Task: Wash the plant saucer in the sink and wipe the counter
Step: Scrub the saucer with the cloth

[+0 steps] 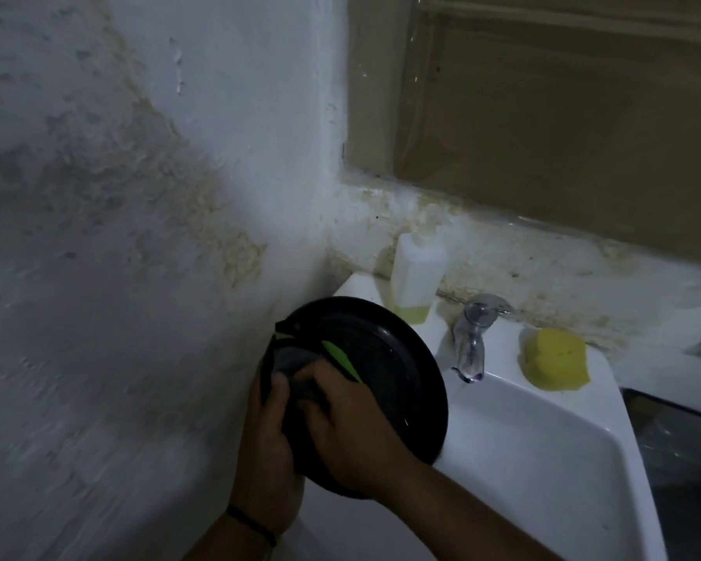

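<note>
A round black plant saucer (393, 382) is held tilted on edge over the left rim of the white sink (543, 451). My left hand (268, 451) grips the saucer's left edge from behind. My right hand (349, 431) presses a grey cloth with green stripes (300, 366) against the saucer's inner face. The cloth wraps over the saucer's upper left rim. The lower part of the saucer is hidden by my hands.
A chrome tap (476, 338) stands at the back of the sink. A white bottle with yellow-green liquid (415, 281) sits in the corner. A yellow sponge (553, 362) lies on the sink's right rim. A stained wall is close on the left.
</note>
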`<state>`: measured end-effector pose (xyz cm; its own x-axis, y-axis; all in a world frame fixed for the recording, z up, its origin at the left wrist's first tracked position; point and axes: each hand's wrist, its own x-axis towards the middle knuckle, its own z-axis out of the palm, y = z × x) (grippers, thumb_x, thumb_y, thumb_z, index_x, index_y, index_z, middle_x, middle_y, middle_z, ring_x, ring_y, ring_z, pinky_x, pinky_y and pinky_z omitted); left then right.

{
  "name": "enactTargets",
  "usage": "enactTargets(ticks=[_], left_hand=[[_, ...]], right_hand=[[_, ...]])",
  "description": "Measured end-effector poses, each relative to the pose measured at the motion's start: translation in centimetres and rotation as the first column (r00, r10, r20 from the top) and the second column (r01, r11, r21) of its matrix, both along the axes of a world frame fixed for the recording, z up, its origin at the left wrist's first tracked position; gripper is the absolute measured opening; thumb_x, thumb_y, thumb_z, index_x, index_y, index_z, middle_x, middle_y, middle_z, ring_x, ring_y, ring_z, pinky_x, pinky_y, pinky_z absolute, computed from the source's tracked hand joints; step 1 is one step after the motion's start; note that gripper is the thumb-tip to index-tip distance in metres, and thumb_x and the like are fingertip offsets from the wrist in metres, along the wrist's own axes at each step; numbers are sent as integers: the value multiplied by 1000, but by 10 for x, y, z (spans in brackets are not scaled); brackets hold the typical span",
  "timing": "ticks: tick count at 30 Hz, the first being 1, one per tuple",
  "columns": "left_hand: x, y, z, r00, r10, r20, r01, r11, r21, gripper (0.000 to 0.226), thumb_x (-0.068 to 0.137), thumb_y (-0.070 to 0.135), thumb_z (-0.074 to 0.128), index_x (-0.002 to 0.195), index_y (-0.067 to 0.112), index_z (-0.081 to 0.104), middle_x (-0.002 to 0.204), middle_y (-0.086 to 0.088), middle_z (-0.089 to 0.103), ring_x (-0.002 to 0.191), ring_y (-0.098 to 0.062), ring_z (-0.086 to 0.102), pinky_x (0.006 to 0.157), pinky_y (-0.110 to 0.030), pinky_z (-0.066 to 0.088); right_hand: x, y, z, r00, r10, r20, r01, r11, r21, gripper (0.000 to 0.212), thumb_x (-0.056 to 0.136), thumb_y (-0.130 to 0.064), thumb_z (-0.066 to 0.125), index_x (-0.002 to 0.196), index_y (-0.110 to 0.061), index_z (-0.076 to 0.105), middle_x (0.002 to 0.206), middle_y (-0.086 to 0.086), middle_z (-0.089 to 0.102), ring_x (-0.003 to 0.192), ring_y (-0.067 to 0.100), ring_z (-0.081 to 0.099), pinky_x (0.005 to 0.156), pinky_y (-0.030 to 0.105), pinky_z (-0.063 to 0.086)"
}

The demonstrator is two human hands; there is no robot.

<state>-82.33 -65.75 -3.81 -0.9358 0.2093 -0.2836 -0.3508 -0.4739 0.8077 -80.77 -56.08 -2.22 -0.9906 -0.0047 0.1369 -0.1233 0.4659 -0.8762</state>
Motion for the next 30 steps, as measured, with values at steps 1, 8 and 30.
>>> enactTargets(ticks=[1,8,30], left_hand=[[2,2,0,998,7,63,-11,999,53,55,85,49,39,131,21,53,126,-8,63,114,-27,61,93,-44,48],[-14,4,-5,974,-12,225,-21,989,146,55,92,52,33,100,15,73,89,-9,76,73,-24,73,54,-32,59],[-65,22,22,970,-244,9,232,909,-347,49,95,44,42,129,10,54,134,-12,55,116,-23,55,97,-32,42]], right_hand=[[1,2,0,1000,2,4,-2,1000,6,25,94,-9,44,117,-12,55,112,6,63,96,10,57,81,11,45],[29,12,-3,978,95,187,-133,970,203,31,94,-8,44,120,-6,61,121,12,61,108,21,53,74,7,27],[40,132,19,711,-378,593,644,687,-335,26,93,-13,51,118,-18,58,110,6,68,99,27,65,93,46,52]])
